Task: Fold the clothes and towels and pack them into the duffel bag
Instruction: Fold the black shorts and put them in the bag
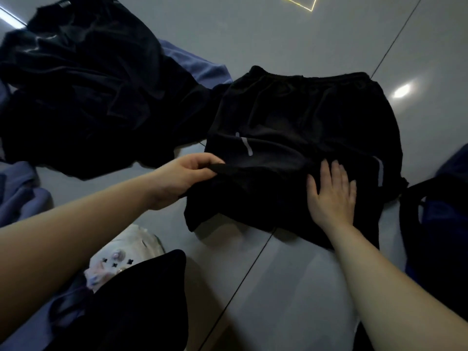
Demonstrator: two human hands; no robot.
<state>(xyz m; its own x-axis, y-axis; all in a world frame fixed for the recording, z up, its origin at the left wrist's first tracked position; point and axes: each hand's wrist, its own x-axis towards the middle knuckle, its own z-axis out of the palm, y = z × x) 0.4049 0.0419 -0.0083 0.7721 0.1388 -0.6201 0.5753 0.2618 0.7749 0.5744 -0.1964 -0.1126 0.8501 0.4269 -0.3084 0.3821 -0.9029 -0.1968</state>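
A pair of black shorts (298, 127) with thin grey stripes lies spread on the grey tiled floor (278, 287), waistband at the far side. My left hand (187, 173) pinches the shorts' left leg hem between thumb and fingers and lifts it slightly. My right hand (331, 193) lies flat, fingers straight, pressing on the right leg of the shorts. At the right edge sits a dark blue duffel bag (445, 224) with a black strap, only partly in view.
A heap of black clothes (83, 92) lies at the far left over a blue towel (195, 64). More blue fabric (17, 193) sits at the left edge. A white patterned garment (126, 252) and a black piece (141, 300) lie near my left arm.
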